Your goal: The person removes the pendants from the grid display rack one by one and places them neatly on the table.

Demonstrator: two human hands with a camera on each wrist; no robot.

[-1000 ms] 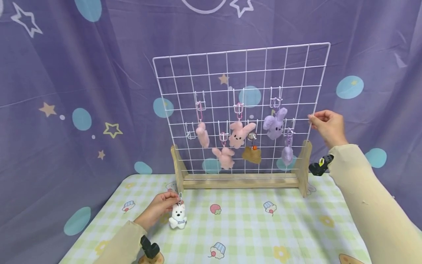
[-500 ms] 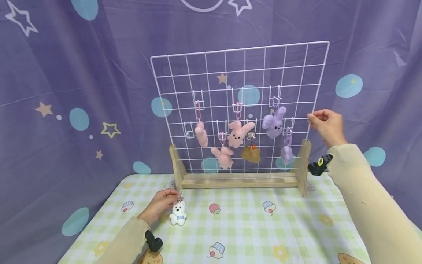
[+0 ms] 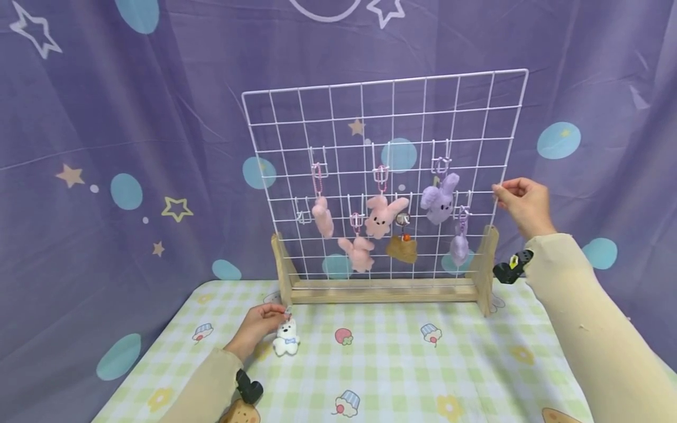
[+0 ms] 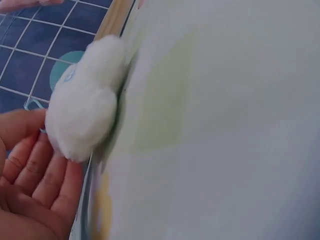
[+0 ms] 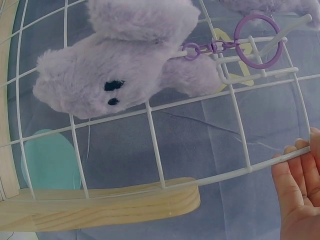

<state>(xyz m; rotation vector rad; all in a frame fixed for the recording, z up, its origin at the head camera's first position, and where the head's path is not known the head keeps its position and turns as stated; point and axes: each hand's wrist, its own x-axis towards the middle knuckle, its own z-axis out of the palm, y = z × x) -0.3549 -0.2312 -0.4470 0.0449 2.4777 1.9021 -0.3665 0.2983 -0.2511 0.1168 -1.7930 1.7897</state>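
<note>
My left hand [image 3: 257, 328] pinches the ring or clip at the top of a white plush bear-like keychain [image 3: 287, 341] with a blue bow. In the left wrist view the plush [image 4: 82, 105] hangs by the fingertips, low over the tablecloth; whether it touches the cloth I cannot tell. On the other side, my right hand [image 3: 528, 202] grips the right edge wire of a white wire grid rack [image 3: 393, 81]. The right wrist view has those fingers [image 5: 295, 182] bent around the wire, near a purple plush rabbit keychain [image 5: 110, 75].
Pink plush keychains [image 3: 379, 217], a brown one [image 3: 402, 249] and purple ones [image 3: 440, 202] hang from hooks on the grid. A lower-left hook [image 3: 304, 217] carries nothing. Wooden feet [image 3: 485, 273] support the rack on a checked tablecloth [image 3: 391, 364], before a purple curtain [image 3: 174, 88].
My left hand has shifted slightly up and forward, and the white plush keychain has risen with it toward the rack's left foot. My right hand keeps its grip on the grid edge.
</note>
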